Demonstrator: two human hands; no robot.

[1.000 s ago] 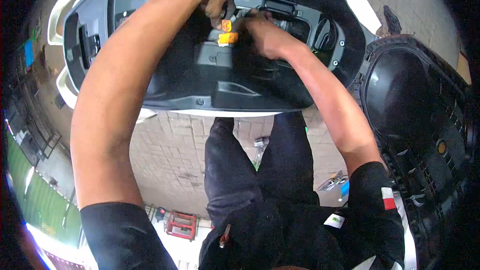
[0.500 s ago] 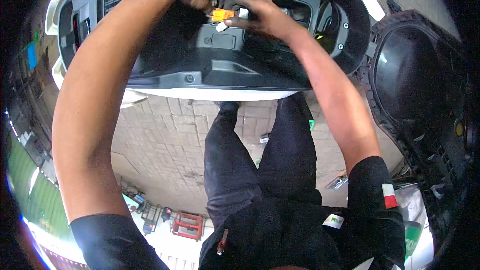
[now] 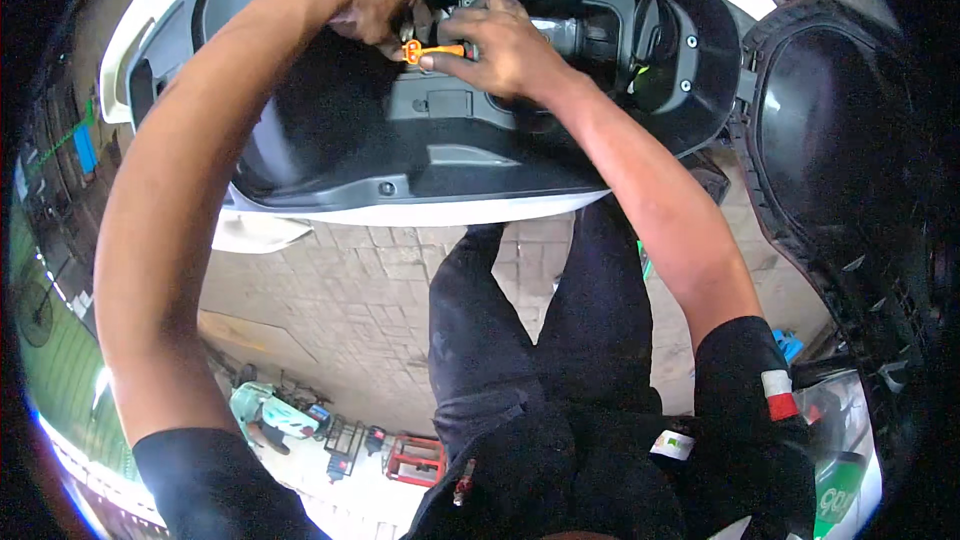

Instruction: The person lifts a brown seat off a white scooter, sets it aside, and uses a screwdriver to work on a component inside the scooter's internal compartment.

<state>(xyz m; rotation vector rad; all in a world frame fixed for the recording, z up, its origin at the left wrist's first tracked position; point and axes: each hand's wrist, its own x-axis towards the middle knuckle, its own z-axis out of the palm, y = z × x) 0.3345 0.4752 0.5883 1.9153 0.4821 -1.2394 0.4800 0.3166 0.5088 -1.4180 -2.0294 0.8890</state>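
Both my hands work over the black underseat storage tub (image 3: 330, 155) of a white scooter. My right hand (image 3: 505, 45) pinches an orange wiring connector (image 3: 414, 51) between thumb and fingers. At the connector's left end, my left hand (image 3: 375, 10) is curled with its fingers pressed together. Whatever those fingers hold is hidden behind them. Just below the connector lies a small rectangular cover (image 3: 449, 103) moulded into the tub. To the right of my right hand is an opening (image 3: 598, 35) in the tub with dark parts inside.
The scooter's seat (image 3: 830, 130) hangs tipped open on the right. My legs (image 3: 490, 310) stand against the white body panel (image 3: 420, 212), on paving bricks (image 3: 350, 275). A red frame (image 3: 415, 460) and other gear lie at the lower left.
The orange connector has turned, so its round open end shows. The white pieces beside it no longer show. The scooter sits slightly lower in view.
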